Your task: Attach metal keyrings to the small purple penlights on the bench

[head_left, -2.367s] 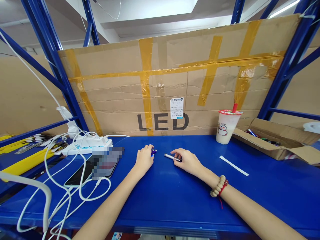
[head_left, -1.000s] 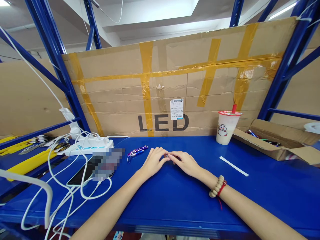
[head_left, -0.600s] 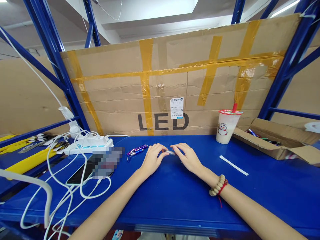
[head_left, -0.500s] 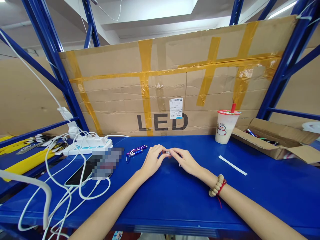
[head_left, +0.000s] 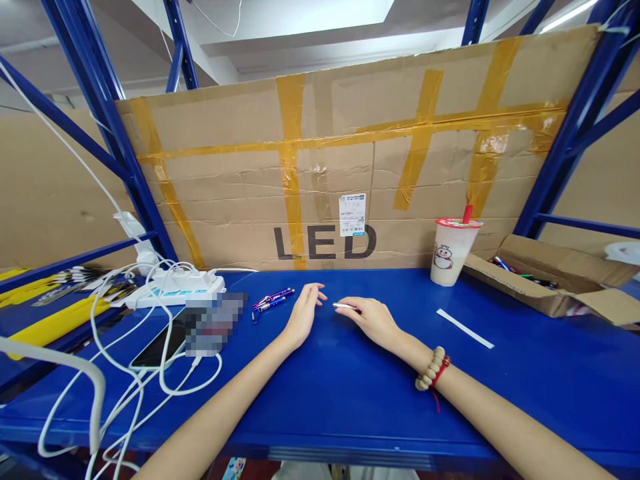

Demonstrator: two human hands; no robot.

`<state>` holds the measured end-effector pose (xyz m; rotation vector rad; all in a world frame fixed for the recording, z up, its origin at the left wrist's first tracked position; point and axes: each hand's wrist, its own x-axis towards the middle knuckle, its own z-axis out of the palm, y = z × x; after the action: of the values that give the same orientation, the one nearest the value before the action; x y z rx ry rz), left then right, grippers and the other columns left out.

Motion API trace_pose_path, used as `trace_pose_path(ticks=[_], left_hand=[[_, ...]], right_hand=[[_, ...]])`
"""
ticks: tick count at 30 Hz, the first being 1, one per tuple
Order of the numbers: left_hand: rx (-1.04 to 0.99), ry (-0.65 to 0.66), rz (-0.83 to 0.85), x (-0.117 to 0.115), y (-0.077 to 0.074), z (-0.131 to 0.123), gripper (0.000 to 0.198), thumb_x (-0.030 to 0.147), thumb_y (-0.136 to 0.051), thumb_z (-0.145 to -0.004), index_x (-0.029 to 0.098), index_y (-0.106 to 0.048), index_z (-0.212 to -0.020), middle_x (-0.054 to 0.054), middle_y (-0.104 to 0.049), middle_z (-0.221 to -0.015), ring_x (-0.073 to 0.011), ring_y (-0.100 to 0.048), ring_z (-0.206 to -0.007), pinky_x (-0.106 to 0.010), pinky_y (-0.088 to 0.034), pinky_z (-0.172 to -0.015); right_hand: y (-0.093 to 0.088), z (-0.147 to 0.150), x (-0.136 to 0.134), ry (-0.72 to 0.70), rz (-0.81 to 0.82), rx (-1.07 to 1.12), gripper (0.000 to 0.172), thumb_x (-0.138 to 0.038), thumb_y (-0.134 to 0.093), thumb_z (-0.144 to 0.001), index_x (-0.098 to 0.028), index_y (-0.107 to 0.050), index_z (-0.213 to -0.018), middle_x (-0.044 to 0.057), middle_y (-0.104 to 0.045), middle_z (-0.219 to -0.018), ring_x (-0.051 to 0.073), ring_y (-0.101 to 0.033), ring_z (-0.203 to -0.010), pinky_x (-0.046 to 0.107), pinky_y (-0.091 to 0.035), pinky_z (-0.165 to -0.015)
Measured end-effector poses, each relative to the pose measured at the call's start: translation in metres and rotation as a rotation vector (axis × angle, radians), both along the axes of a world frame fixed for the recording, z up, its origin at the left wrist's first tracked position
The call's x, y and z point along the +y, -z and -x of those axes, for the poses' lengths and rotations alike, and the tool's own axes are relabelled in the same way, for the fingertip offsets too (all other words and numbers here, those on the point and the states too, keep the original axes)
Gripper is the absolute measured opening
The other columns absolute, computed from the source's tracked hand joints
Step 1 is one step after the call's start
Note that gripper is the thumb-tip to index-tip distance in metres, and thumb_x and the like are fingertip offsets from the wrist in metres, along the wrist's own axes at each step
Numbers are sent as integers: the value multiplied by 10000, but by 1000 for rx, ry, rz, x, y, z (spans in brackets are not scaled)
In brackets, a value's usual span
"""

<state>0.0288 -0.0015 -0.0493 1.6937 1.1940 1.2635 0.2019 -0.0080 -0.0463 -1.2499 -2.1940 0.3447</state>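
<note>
My right hand (head_left: 374, 321) is closed around a slim silver pen-like tube (head_left: 345, 306), whose shiny end points left past my fingertips. The rest of the tube is hidden in the grip. My left hand (head_left: 303, 315) rests on the blue tabletop with its fingers stretched out and nothing in it, a short gap away from the tube. Beside it on the left lie a purple pen-like metal tube (head_left: 267, 300) and a blue one (head_left: 271, 305), each small, close together. A white strip (head_left: 465, 328) lies to the right of my right hand.
At left, white cables (head_left: 165, 363) tangle around a power strip (head_left: 185, 288) and a phone (head_left: 163, 343). A drink cup (head_left: 453, 250) with a red straw stands at back right, next to an open cardboard box (head_left: 540, 300) of pens. A tall cardboard sheet (head_left: 225, 207) closes off the back.
My hands were together at the fingertips around the small tube. Now my left hand has let go and moved slightly left, its fingers straightened; the tube stays in my right hand.
</note>
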Motion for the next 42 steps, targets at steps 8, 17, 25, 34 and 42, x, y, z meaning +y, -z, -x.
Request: trace_pose_path(ticks=[8,17,25,34,42], left_hand=[[-179,-29,112,8,4,2,337,387,-270,-875,177,-522,-951,-42,-604,-835,-137,-540,-726,-251,-364,-646],[-211,-43,131,6,3,1,307,373,-303,-853,178,-530,-919,-31,-596,-803,-127,-534,-694,-241,-357,-629],[-207,-48,123,5,1,0,301,358,-309,-848,180,-546,-904,-36,-606,-802,-130,-540,-693,-244,-359,-628],[-217,-29,126,6,2,0,340,429,-332,-824,181,-559,-875,-41,-609,-806,-143,-539,-706,-253,-357,-632],[-219,-17,132,7,2,0,361,415,-316,-832,168,-579,-851,-52,-622,-817,-153,-555,-741,-261,-373,-649]], right_hand=[[-1,1,-1,-4,-10,-18,362,-527,-347,-861,-300,-615,-950,-34,-668,-926,155,-601,-804,246,-387,-638],[4,1,0,-98,-47,-67,321,-487,-377,-869,-308,-605,-1005,-32,-646,-1057,168,-591,-946,260,-413,-737],[0,1,-2,-33,-44,-115,345,-510,-355,-868,-313,-621,-967,-23,-682,-926,173,-620,-838,235,-384,-626],[1,0,-1,-36,-32,-144,337,-515,-363,-863,-315,-623,-938,-29,-684,-885,171,-621,-812,225,-364,-599],[-2,1,-3,-29,-12,-170,349,-508,-354,-869,-287,-623,-890,-22,-682,-831,167,-619,-774,226,-341,-566]])
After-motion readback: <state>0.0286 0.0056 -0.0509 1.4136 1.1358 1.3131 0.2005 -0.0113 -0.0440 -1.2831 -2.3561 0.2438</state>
